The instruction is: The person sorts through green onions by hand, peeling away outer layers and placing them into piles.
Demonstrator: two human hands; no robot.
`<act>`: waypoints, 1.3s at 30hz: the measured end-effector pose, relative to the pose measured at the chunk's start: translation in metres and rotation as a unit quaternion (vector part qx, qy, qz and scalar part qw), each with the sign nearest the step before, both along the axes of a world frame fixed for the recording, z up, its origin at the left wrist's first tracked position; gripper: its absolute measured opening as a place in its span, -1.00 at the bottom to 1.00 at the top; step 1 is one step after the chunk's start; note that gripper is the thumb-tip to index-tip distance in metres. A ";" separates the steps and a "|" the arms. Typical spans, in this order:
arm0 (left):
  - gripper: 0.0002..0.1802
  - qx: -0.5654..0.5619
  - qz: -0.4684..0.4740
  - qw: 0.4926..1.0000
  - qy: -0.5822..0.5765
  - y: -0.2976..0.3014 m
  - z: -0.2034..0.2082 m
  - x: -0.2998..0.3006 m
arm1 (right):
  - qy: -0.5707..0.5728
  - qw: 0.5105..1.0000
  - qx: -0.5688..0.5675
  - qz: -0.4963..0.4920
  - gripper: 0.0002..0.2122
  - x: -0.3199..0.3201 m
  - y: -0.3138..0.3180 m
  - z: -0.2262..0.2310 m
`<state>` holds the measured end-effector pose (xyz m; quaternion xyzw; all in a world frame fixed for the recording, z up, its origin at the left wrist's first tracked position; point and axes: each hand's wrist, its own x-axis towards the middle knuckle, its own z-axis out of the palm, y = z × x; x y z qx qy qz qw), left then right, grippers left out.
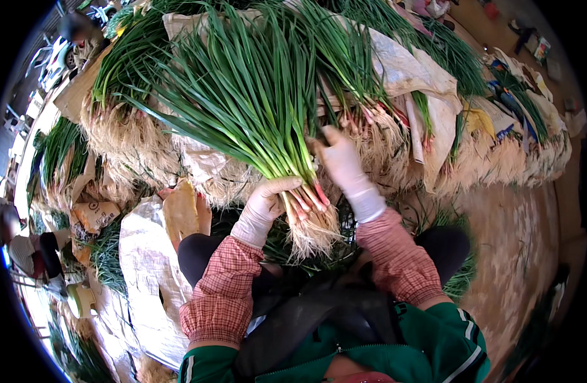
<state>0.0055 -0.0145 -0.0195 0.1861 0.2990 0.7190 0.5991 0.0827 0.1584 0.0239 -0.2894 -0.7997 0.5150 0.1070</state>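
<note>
My left hand [271, 199], in a pale glove, is closed round the lower stems of a large bunch of green garlic [261, 121]. Its long flat leaves fan out away from me to the upper left. Reddish-white stem ends and a tuft of pale roots [311, 237] hang below my grip, over my lap. My gloved right hand [339, 161] is raised just right of the bunch, by the lower leaves. Its fingers are bent and smeared by motion, so whether they hold a leaf cannot be made out.
More green garlic lies heaped ahead, roots [124, 137] toward me, partly under pale sacking [411, 70]. A white woven sack [146, 255] is at my left. Brown floor [514, 236] extends on the right. Another person [35, 249] sits far left; one more [83, 35] is at the upper left.
</note>
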 end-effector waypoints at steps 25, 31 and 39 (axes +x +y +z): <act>-0.23 0.186 0.065 0.975 -0.100 0.013 0.013 0.012 | -0.020 0.935 0.352 0.023 -0.76 0.044 0.065 -0.049; -0.18 0.200 0.079 0.969 -0.124 0.019 0.004 0.012 | 0.018 0.945 0.318 -0.075 -0.78 0.011 0.086 -0.010; -0.22 0.183 0.083 0.973 -0.113 0.013 0.012 0.011 | -0.060 0.920 0.367 0.127 -0.83 0.068 0.062 -0.041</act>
